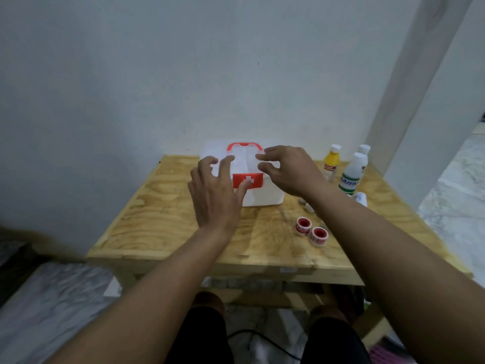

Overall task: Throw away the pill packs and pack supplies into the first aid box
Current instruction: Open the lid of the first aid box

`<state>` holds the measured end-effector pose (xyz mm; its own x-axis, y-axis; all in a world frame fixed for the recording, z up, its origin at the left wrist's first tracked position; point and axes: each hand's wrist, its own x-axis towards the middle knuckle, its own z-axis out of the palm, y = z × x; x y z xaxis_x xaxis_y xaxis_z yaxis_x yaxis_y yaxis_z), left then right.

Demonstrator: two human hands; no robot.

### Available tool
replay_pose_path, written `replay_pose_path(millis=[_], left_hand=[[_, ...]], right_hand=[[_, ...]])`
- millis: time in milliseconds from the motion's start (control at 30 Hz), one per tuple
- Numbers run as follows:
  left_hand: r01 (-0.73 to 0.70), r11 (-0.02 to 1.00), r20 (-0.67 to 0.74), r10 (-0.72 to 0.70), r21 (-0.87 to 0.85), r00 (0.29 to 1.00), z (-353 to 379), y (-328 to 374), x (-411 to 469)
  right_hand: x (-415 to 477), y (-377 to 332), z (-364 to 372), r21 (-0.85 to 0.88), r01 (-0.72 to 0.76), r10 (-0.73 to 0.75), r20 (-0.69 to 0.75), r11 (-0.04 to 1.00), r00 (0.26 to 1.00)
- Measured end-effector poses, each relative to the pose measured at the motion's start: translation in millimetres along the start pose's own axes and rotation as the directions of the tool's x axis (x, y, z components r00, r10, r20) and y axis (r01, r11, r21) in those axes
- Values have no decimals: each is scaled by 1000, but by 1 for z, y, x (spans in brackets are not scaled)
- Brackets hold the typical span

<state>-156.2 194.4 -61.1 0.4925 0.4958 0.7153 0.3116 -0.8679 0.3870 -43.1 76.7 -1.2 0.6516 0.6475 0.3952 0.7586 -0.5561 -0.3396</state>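
Head view, the only one supplied: the first aid box (265, 191) sits toward the far middle of the wooden surface (183, 232), close to the wall, lid down. It is white and somewhat translucent, with a red carry handle (244, 146) folded on top and a red label bearing a white cross on its front face. Both hands reach to it. The left hand (215, 195) is spread, fingers splayed over the near left corner of the lid and partly across the label. The right hand (286, 170) is loosely curled, thumb and fingers a little apart, at the lid's right edge beside the handle; it pinches nothing that can be made out. Judgement: this two-sided placement suits opening the lid, so packing has not begun. Supplies wait to the right, within easy reach: two red-cored tape rolls (311, 231), a yellow bottle (331, 164), a white bottle with green label (353, 177). Pill packs cannot be identified; motion blur obscures small items.
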Motion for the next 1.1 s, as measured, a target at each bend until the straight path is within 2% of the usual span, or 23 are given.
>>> replay_pose_path(millis=[33,67,100,133,167,200,233,300,433,800,1100], left_hand=[[185,973,33,-182,-138,983,-4,11,-4],[396,874,118,-378,-280,918,-3,20,-6],[597,698,239,-549,-397,801,-1,28,-8],[746,466,375,-660,-476,651,1,35,-8],[821,221,501,-700,-527,509,3,41,-8],[837,16,597,-693,-548,404,4,45,-7],[822,-127,660,-669,-555,342,4,48,-5],[786,-261,711,-637,-561,297,2,50,-1],[762,-342,749,-605,-550,269,-1,48,5],[696,-375,741,-580,-612,339,15,36,-1],[669,-443,771,-549,-597,324,21,43,-9]], right_hand=[[-1,0,-1,8,-13,13,4,1000,1000],[-1,0,-3,14,-26,26,6,1000,1000],[-1,0,-4,17,-35,35,6,999,999],[-1,0,-5,16,-38,37,3,999,999],[-1,-1,-6,10,-34,34,2,999,999],[0,-2,-7,-4,-26,26,3,1000,1000],[1,-4,-7,-30,-16,16,7,999,1000],[4,-8,-7,-86,3,-2,12,996,1000],[8,-10,-9,-126,17,-14,25,992,1000],[13,-10,-8,-109,-14,20,54,994,998],[14,-8,-8,-95,-31,38,72,995,997]])
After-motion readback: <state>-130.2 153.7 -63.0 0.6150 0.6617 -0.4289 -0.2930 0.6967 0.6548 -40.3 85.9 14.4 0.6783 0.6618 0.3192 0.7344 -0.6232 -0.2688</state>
